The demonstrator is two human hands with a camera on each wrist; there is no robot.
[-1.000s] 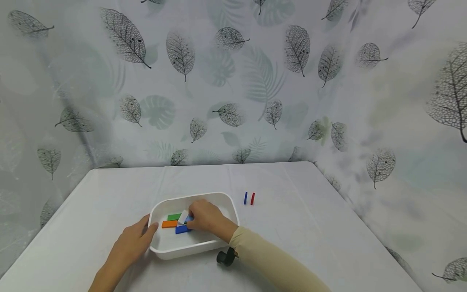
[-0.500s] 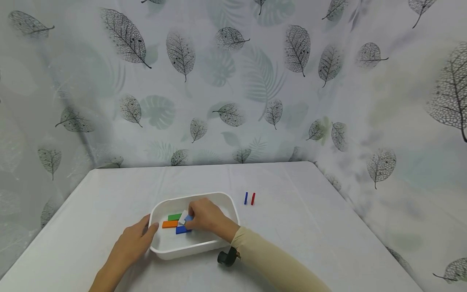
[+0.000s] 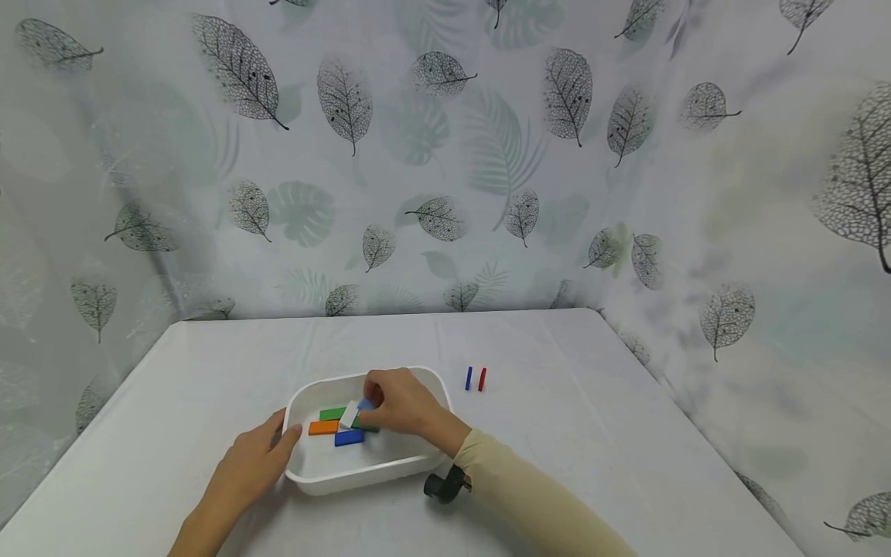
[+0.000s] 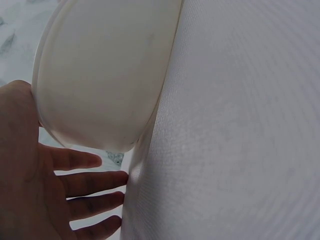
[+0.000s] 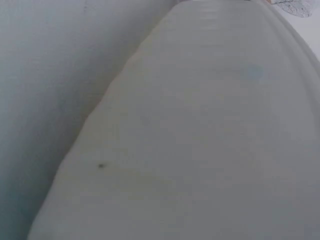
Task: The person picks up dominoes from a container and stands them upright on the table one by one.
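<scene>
A white plastic tray stands on the table, with several small coloured blocks inside. My left hand holds its left end, thumb over the rim; in the left wrist view the fingers are spread along the outside. Within the tray, my right hand pinches a light blue block between thumb and fingertips, which partly hide it. Close by lie a white block, a green block, an orange block, a dark blue block and a partly covered dark green block.
To the right of the tray, a thin blue piece and a thin red piece stand on the white-covered table. Leaf-print cloth hangs behind and at both sides. The right wrist view shows mainly the tray's outer wall.
My right hand has shifted slightly up and to the right with the light blue block, uncovering the dark blue block and part of the dark green one. My left hand stays on the tray.
</scene>
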